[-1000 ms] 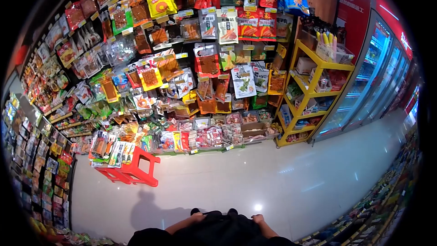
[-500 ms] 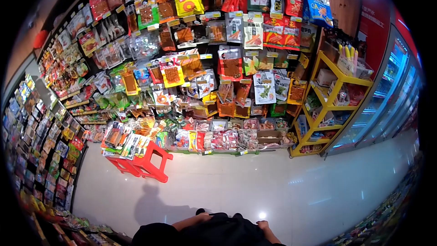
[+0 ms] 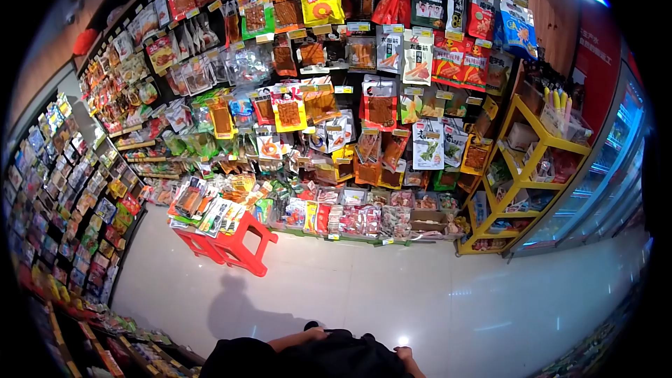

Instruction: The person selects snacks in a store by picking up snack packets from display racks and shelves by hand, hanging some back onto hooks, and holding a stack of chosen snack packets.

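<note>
At the bottom of the head view, my left hand [image 3: 317, 334] is closed at the left edge of dark cloth [image 3: 343, 355] in front of my body. My right hand [image 3: 404, 353] is closed at the same cloth's right edge. Both hands are small in view, and their fingertips are partly hidden. The tip of a dark shoe [image 3: 311, 325] shows beyond the cloth. Neither hand touches the packaged goods.
Packaged snacks hang on a wall rack [image 3: 378, 103] ahead, above low bins [image 3: 360, 219]. A red stool [image 3: 253, 245] bears packets [image 3: 210, 206] at the left. A yellow shelf [image 3: 521, 183] and glass-door coolers [image 3: 602, 168] stand right. More racks [image 3: 63, 196] line the left.
The view has turned left, so the racks, stool and yellow shelf have shifted right in the picture. Both hands remain at the dark cloth. More of the lower left shelving shows.
</note>
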`<state>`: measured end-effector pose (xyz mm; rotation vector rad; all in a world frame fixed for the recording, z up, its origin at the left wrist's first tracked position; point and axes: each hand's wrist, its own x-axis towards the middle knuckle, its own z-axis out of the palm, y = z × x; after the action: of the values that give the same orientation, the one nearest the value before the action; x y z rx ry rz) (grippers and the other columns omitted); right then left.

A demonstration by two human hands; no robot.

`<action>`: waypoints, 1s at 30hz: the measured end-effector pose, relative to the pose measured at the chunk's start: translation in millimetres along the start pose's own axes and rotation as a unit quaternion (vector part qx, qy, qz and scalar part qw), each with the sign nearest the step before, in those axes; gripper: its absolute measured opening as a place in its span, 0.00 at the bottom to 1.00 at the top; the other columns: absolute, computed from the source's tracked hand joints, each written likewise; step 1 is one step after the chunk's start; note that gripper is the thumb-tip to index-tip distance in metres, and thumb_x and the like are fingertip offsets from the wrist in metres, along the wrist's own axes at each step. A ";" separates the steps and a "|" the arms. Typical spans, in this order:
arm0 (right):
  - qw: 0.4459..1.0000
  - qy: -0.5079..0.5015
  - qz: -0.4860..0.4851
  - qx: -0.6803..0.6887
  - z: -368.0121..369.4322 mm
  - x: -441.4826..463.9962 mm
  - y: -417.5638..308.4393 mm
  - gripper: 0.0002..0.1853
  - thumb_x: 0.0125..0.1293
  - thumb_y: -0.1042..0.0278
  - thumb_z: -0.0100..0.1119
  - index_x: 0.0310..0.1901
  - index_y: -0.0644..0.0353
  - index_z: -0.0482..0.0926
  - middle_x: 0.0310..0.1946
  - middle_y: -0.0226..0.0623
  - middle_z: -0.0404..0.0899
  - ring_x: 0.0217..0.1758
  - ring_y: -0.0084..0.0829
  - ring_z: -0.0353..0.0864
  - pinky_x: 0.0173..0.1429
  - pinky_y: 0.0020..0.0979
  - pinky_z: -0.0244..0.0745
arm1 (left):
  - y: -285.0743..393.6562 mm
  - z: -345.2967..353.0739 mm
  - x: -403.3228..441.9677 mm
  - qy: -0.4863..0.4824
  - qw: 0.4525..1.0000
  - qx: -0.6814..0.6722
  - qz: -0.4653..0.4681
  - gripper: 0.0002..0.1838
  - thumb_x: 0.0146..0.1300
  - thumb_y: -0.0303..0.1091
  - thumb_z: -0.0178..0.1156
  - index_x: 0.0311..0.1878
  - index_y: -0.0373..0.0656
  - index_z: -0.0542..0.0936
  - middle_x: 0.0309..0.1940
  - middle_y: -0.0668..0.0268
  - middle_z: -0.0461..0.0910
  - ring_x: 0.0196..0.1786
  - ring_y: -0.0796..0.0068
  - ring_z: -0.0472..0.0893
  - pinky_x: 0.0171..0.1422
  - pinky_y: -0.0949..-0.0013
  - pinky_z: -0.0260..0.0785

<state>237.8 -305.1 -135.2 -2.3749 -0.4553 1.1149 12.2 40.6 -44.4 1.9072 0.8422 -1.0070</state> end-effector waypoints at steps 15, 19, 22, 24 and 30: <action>0.961 -0.025 -0.158 -0.226 18.1 33.2 32.4 0.15 0.58 0.53 0.53 0.43 0.42 0.84 0.35 0.43 0.84 0.44 0.41 0.83 0.49 0.36 0.78 | -8.2 -1.7 -9.6 0.063 0.996 -0.006 0.058 0.27 0.60 0.54 0.53 0.45 0.36 0.80 0.42 0.46 0.80 0.49 0.53 0.80 0.51 0.57 0.70; 0.978 -0.042 -0.101 -0.180 20.4 48.6 30.5 0.16 0.60 0.53 0.51 0.42 0.47 0.84 0.37 0.45 0.84 0.45 0.42 0.82 0.51 0.38 0.76 | 7.1 -4.7 -25.2 0.049 0.993 0.060 0.085 0.27 0.61 0.53 0.49 0.43 0.35 0.81 0.43 0.46 0.80 0.49 0.51 0.80 0.52 0.56 0.71; 0.981 -0.049 -0.093 -0.164 28.3 64.0 44.0 0.17 0.62 0.52 0.49 0.41 0.51 0.84 0.38 0.46 0.83 0.46 0.43 0.82 0.52 0.39 0.75 | 18.1 -8.6 -41.8 0.032 0.985 0.110 0.132 0.29 0.63 0.51 0.45 0.45 0.30 0.80 0.48 0.43 0.79 0.52 0.50 0.79 0.56 0.56 0.70; 0.982 -0.052 -0.093 -0.157 38.0 67.2 52.2 0.18 0.64 0.51 0.48 0.41 0.53 0.84 0.39 0.47 0.83 0.46 0.44 0.81 0.53 0.40 0.74 | 26.5 -7.6 -57.1 0.055 0.995 0.044 0.078 0.29 0.64 0.50 0.44 0.45 0.30 0.80 0.48 0.43 0.78 0.52 0.49 0.79 0.57 0.56 0.70; 0.986 -0.052 -0.101 -0.122 52.2 50.6 55.3 0.21 0.66 0.51 0.46 0.39 0.58 0.84 0.40 0.49 0.83 0.47 0.45 0.81 0.54 0.42 0.72 | -3.4 20.7 -20.7 0.117 0.989 0.007 0.091 0.24 0.62 0.43 0.45 0.44 0.29 0.80 0.49 0.44 0.78 0.53 0.48 0.79 0.57 0.55 0.70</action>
<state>233.2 -312.4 -226.1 -2.4147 -0.8939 1.1483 -7.0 20.3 -35.1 2.0994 0.7755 -0.6890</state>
